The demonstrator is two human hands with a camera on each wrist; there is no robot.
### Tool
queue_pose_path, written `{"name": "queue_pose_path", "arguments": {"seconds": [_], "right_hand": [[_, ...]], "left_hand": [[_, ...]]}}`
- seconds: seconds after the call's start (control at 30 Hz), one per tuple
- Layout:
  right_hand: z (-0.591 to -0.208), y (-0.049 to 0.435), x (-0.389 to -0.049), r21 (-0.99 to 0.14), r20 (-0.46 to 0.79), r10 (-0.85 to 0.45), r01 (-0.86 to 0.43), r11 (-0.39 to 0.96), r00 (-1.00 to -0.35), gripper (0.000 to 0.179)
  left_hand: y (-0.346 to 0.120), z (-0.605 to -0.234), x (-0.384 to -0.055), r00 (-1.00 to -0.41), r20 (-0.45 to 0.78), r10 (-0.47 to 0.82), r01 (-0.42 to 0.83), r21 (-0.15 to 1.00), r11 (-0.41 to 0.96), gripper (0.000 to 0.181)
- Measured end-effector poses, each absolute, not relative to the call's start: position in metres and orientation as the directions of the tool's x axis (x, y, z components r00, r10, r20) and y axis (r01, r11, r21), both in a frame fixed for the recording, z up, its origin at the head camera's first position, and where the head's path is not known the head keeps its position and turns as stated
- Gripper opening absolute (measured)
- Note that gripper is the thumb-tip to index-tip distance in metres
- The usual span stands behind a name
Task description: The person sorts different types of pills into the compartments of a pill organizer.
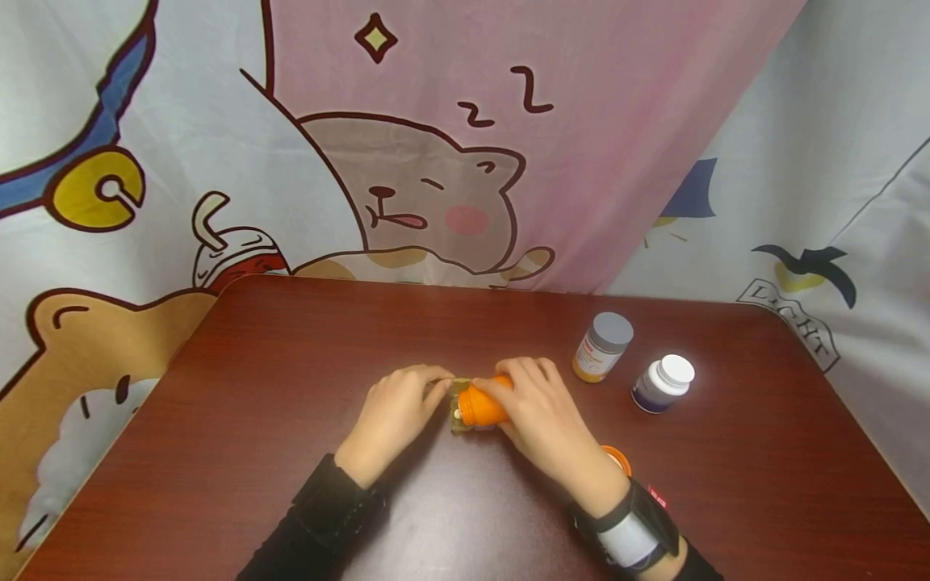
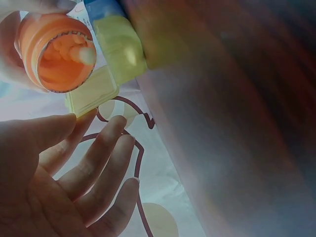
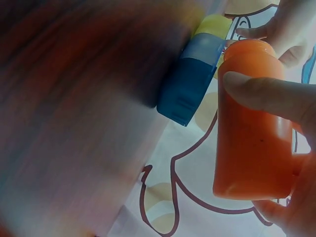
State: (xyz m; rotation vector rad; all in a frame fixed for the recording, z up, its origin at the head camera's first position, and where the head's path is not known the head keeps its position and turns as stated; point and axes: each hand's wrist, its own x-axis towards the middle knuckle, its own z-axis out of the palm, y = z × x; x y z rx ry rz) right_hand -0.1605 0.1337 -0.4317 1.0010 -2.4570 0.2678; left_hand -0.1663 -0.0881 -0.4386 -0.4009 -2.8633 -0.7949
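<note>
My right hand (image 1: 545, 420) grips an orange pill bottle (image 1: 485, 407), tipped on its side with its uncapped mouth to the left. Pale tablets (image 2: 85, 55) lie at the mouth of the bottle, as the left wrist view shows. Just below that mouth is a pill organizer (image 3: 186, 84) with yellow, clear and blue sections. The lid (image 2: 94, 91) of its yellow section stands raised. Thumb and index finger of my left hand (image 1: 395, 407) pinch the edge of this lid, while the other fingers are spread loosely. Whether any tablet lies inside the yellow section is unclear.
Behind my right hand stand a grey-lidded bottle (image 1: 603, 349) and a white bottle (image 1: 661, 384). An orange cap (image 1: 619, 458) lies partly hidden by my right wrist, near a small red item (image 1: 657, 496). A printed curtain (image 1: 436, 202) hangs behind the brown table (image 1: 291, 355).
</note>
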Motion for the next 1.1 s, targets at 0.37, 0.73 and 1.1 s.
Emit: {"name": "queue_pose_path", "arguments": {"seconds": [0.37,0.73,1.1], "right_hand": [[-0.432,0.134,-0.161,-0.020,0.492,-0.585,-0.680,0.733,-0.645,0.063],[-0.418,0.139,-0.155,-0.159,0.450,-0.489,-0.606,0.780,-0.747,0.068],[-0.405,0.139,-0.126,-0.155,0.458,-0.484,-0.604,0.782,-0.745,0.071]], "left_hand": [[-0.089,-0.436,-0.166,-0.953,0.218,0.212,0.294,0.477,0.828,0.014],[-0.090,-0.435,-0.164,-0.951,0.224,0.213,0.298,0.482,0.824,0.013],[-0.089,-0.433,-0.162,-0.951,0.204,0.231,0.303,0.478,0.825,0.013]]}}
